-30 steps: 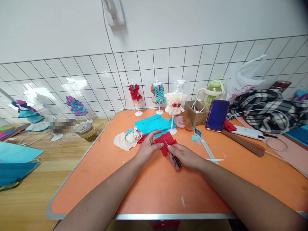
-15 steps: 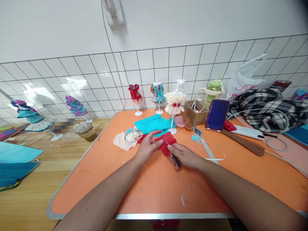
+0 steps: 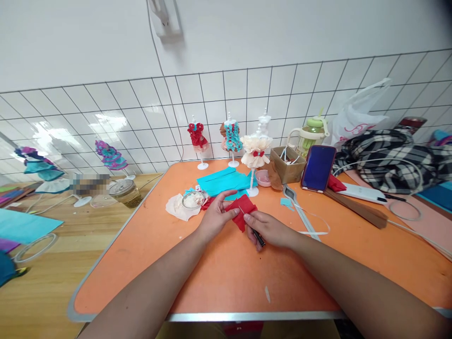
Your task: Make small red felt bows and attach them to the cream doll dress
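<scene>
A piece of red crepe paper (image 3: 246, 205) is pinched between the thumb and fingers of my left hand (image 3: 218, 214), whose index finger reaches out above it. My right hand (image 3: 263, 226) grips a slim black-handled tool (image 3: 259, 237) with a thin pale tip lying over the red paper. What kind of tool it is, I cannot make out. Right behind my hands stands a small white dress form in a cream ruffled dress (image 3: 256, 153) with a red bow. Left of them, a round clear dish (image 3: 193, 200) rests on cream crepe paper (image 3: 173, 207).
Blue crepe paper (image 3: 222, 181) lies farther back. Dressed mini forms (image 3: 197, 136) line the tiled wall. To the right are scissors (image 3: 300, 212), a cardboard box (image 3: 287, 165), a propped phone (image 3: 318, 168) and a plaid cloth (image 3: 384, 160). A jar (image 3: 125, 193) stands on the wooden table.
The red paper has turned slightly in my hands, and the tool's tip has shifted a little left. On the wooden table, the dark blue sheet has moved left, exposing a white ring.
</scene>
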